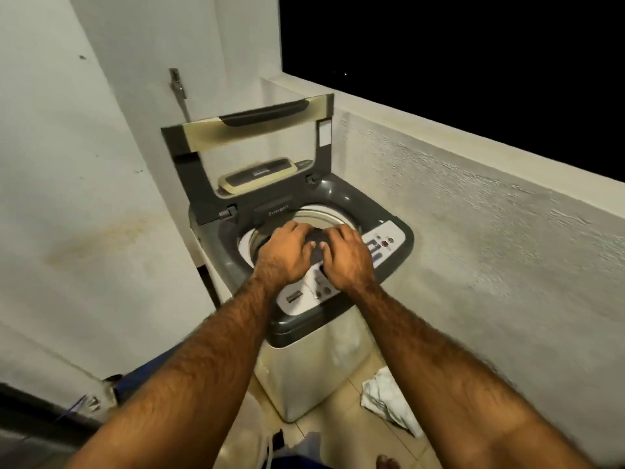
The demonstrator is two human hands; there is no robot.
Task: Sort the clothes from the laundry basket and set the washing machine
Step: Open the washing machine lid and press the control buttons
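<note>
While both our bare forearms stretch forward side by side, our left hand (284, 252) and right hand (345, 258) meet over the open top of the washing machine (304, 367). Between them we hold a dark garment (316, 236), a small bunched wad of speckled, nubbly fabric. The fingers of both hands curl down over its far side and the two thumb tips press into its near side, so the grip is narrow and closed on the cloth. Both wrists are bent slightly downward with the knuckles up, and the hands nearly touch.

The garment sits above the front part of the round opening, just behind the machine's front edge. We see the drum (314, 214) as a ring of bright, smooth metal inside a white collar. How deep the garment hangs into it we cannot tell, as our hands cover it.

The machine's top deck is glossy dark grey plastic with rounded corners, above a boxy body with a dull silvery sheen. Its lid (263, 116) stands upright from the back edge, a dark frame with a cream band, a long dark handle and a clear pane. Along the front edge runs the pale control panel (389, 238), with small round buttons and a display toward the front right corner.

A crumpled white cloth (389, 397) lies on the glossy tiled floor (324, 431) by the machine's lower right corner. To the right rises a low wall (473, 214) of rough, stippled plaster.
</note>
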